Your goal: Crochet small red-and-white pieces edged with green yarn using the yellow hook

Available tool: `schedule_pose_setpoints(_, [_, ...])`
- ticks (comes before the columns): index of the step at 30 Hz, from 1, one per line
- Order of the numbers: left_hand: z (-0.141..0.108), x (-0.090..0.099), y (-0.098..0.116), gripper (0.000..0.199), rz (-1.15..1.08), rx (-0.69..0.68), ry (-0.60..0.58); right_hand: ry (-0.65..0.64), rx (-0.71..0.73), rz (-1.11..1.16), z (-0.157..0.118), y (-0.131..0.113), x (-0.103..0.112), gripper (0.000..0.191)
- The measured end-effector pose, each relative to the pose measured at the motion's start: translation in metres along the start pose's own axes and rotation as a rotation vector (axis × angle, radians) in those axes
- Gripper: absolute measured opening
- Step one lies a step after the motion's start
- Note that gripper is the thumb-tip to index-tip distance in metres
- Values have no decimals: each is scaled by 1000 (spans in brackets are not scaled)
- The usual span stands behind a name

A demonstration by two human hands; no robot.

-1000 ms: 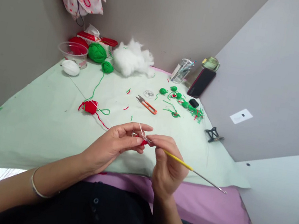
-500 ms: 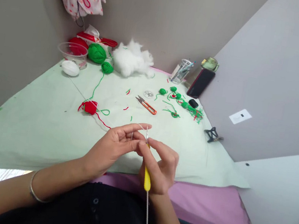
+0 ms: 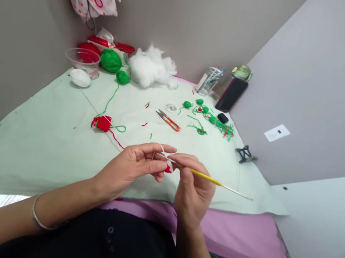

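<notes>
Between thumb and fingers, my left hand pinches a small red and white crochet piece, with white yarn looped over the raised index finger. My right hand grips a yellow-handled crochet hook, which lies nearly level; its metal tip meets the piece. White yarn runs back to a white yarn ball at the left. A red crocheted piece with green and red strands rests on the table, left of my hands. Orange-handled thread snips lie beyond my hands.
Green yarn balls, a clear tub and white stuffing stand at the back. Small green pieces, a phone, a pen cup and a black stand are on the right.
My right hand has turned and shifted right, swinging the hook from steeply upright to nearly level. The red and white piece now shows between my hands.
</notes>
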State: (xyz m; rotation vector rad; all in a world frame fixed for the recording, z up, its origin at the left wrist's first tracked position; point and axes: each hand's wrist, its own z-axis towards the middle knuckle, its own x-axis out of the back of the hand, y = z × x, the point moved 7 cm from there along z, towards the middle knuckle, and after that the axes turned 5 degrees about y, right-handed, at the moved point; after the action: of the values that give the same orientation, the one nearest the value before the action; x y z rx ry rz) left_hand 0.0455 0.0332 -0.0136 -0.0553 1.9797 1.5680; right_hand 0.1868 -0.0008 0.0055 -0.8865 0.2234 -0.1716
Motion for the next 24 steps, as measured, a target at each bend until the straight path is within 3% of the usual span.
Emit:
schedule_pose_setpoints(7, [0, 2, 1, 30, 25, 9, -12, 24, -114, 72, 7, 10, 3, 15])
schedule_pose_setpoints(13, [-2, 4, 3, 26, 70, -14, -6, -35, -104, 52, 8, 1, 4, 20])
schedule_pose_setpoints(16, [-1, 5, 5, 27, 109, -56, 2, -79, 15, -81, 4, -11, 4, 21])
schedule_pose_setpoints(19, [0, 6, 8, 32, 119, -111, 34, -136, 257, -259, -4, -25, -1, 24])
schedule_pose_setpoints(24, [-2, 8, 4, 45, 85, -109, 104, -161, 537, -606, -20, -28, -12, 34])
